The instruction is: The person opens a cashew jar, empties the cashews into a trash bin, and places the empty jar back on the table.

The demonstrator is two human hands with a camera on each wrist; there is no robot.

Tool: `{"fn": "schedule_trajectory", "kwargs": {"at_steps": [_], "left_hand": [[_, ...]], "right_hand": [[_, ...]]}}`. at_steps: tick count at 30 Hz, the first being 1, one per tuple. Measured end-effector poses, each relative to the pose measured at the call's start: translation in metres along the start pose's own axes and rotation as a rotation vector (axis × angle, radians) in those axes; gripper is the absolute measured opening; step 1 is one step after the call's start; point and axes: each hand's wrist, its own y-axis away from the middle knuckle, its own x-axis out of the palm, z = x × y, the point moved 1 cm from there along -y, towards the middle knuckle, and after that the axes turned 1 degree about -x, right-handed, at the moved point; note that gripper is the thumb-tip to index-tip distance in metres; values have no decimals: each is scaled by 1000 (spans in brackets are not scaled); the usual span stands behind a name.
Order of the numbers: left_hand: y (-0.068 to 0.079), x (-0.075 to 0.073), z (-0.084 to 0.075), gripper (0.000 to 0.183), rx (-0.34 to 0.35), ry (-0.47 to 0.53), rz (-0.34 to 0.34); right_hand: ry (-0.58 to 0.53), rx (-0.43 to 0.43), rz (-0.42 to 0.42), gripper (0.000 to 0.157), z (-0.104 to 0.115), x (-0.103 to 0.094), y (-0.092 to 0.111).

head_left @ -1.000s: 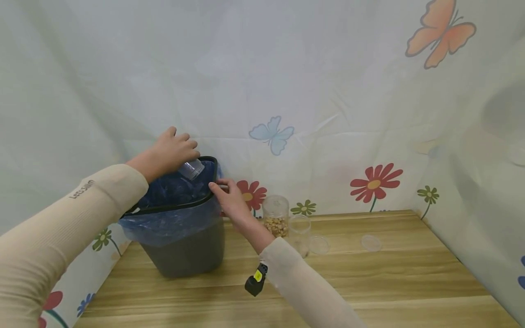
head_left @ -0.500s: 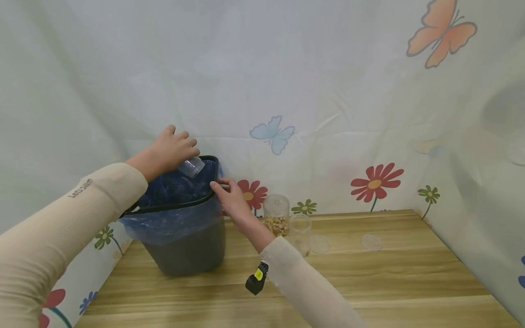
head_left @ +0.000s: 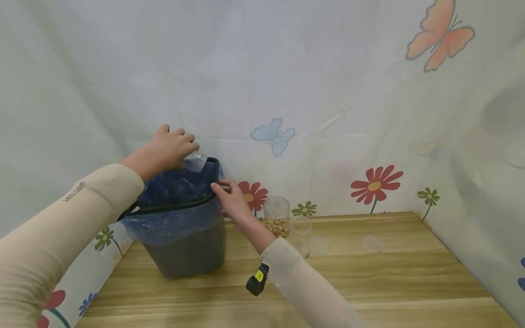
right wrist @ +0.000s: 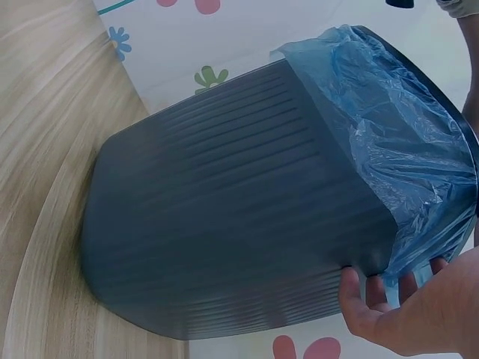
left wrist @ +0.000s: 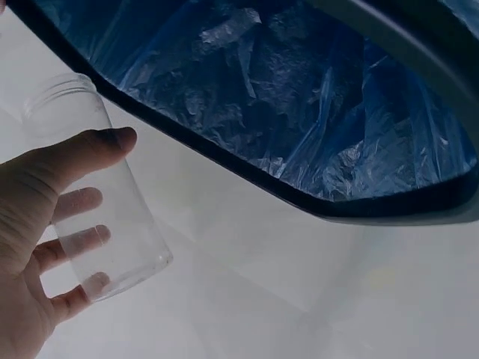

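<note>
A clear plastic jar [left wrist: 112, 202] is tilted in my left hand [head_left: 168, 148], which grips it above the bin's opening. In the left wrist view the jar looks empty, with thumb and fingers on opposite sides. The grey trash bin [head_left: 180, 255] stands on the wooden table, lined with a blue plastic bag [head_left: 172, 228] folded over its black rim [head_left: 180, 208]. My right hand [head_left: 234, 200] holds the bin by the right part of its rim. The right wrist view has those fingers [right wrist: 349, 288] against the bin's side and the bag's edge.
Right of the bin, a clear jar with nuts or similar pieces [head_left: 276, 227] and a smaller clear jar [head_left: 301, 232] stand on the table [head_left: 369, 282]. Two clear round lids [head_left: 371, 244] lie beside them. A flowered curtain [head_left: 328, 91] rises behind.
My left hand has shifted slightly left and up, and the jar has tipped nearer to level, its mouth rising toward the bin's far rim. The right hand keeps its place.
</note>
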Motion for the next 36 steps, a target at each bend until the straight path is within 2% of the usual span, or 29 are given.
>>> {"fn": "schedule_trajectory", "kwargs": {"at_steps": [22, 29, 36], "left_hand": [[2, 0, 13, 77, -237, 336, 0], [7, 0, 15, 78, -295, 526, -39], [13, 0, 18, 76, -324, 663, -82]], "right_hand": [[4, -5, 5, 51, 0, -3, -1], [2, 4, 0, 51, 0, -3, -1], [1, 6, -6, 51, 0, -3, -2]]}}
